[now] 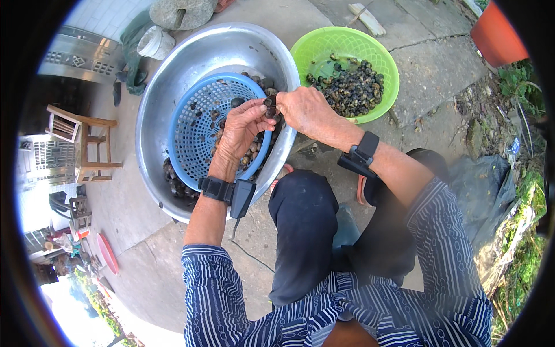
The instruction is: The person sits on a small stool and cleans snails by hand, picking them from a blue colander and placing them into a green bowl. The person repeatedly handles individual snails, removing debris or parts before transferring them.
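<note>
My left hand (245, 123) grips a dark snail (269, 102) between thumb and fingers, above the right rim of a blue plastic colander (197, 97). My right hand (305, 108) is closed beside that snail, its fingertips meeting it; whether it holds a small tool is hidden. The colander holds scattered snails and stands in a large metal basin (158, 97). More dark snails lie in the basin around the colander. To the right, a lime-green plastic basket (392, 78) holds a heap of small dark and yellowish pieces (355, 86), likely snail parts.
A wooden chair (93, 143) stands at the left. Behind the metal basin are a white bucket (157, 42) and a round stone (184, 13). An orange-red container (498, 34) is at the upper right, a piece of wood (367, 19) behind the green basket, dark plastic sheeting (481, 186) at the right.
</note>
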Tool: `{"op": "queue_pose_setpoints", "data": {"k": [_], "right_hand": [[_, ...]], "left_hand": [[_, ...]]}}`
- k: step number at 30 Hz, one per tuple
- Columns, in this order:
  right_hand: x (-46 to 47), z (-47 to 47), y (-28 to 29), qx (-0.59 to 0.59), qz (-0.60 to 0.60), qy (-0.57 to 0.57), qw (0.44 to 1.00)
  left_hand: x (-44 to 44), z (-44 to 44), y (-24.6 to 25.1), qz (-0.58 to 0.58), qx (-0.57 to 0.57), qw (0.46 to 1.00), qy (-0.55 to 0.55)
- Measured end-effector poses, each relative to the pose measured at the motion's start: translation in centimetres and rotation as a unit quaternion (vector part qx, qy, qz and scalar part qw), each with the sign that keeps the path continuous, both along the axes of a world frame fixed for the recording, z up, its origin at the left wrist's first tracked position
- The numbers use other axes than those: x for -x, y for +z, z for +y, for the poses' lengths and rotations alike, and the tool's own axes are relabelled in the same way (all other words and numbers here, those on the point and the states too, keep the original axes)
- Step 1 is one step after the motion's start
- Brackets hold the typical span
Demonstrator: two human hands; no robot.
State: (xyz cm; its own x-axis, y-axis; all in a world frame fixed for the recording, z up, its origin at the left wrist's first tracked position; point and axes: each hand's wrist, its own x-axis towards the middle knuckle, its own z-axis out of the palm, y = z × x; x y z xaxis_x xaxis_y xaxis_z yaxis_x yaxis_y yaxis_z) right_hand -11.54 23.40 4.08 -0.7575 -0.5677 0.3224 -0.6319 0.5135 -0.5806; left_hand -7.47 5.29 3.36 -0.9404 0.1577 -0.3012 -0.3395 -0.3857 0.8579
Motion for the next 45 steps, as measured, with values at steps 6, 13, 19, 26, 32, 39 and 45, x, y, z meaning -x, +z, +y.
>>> {"op": "queue_pose_setpoints", "data": {"k": [6, 13, 19, 26, 32, 39, 45], "right_hand": [[-0.3, 0.4, -0.1, -0.045, 0.014, -0.028, 0.998], [0.6, 2.5, -0.6, 0.067, 0.005, -0.112, 0.992], [2.4, 6.1, -0.9, 0.104, -0.004, -0.228, 0.968], [6.6, 12.7, -4.1, 0.176, -0.219, -0.396, 0.874], [6.8, 13.7, -5.5, 0.227, -0.327, -0.416, 0.818], [3.4, 8.7, 0.6, 0.309, -0.42, -0.261, 0.812], [2.2, 6.7, 3.0, 0.263, -0.438, -0.196, 0.837]], "left_hand": [[0.1, 1.7, -0.9, -0.091, -0.161, 0.98, 0.079], [2.0, 3.9, -1.2, -0.113, -0.156, 0.979, 0.067], [3.5, 6.7, -1.4, -0.106, -0.133, 0.985, 0.004], [5.4, 1.9, -1.1, -0.11, -0.058, 0.985, 0.117], [11.1, -3.8, -0.2, -0.039, 0.023, 0.981, 0.188], [10.3, -11.8, -5.3, -0.095, 0.409, 0.89, 0.179], [9.1, -13.0, -13.9, 0.104, 0.728, 0.678, -0.009]]}}
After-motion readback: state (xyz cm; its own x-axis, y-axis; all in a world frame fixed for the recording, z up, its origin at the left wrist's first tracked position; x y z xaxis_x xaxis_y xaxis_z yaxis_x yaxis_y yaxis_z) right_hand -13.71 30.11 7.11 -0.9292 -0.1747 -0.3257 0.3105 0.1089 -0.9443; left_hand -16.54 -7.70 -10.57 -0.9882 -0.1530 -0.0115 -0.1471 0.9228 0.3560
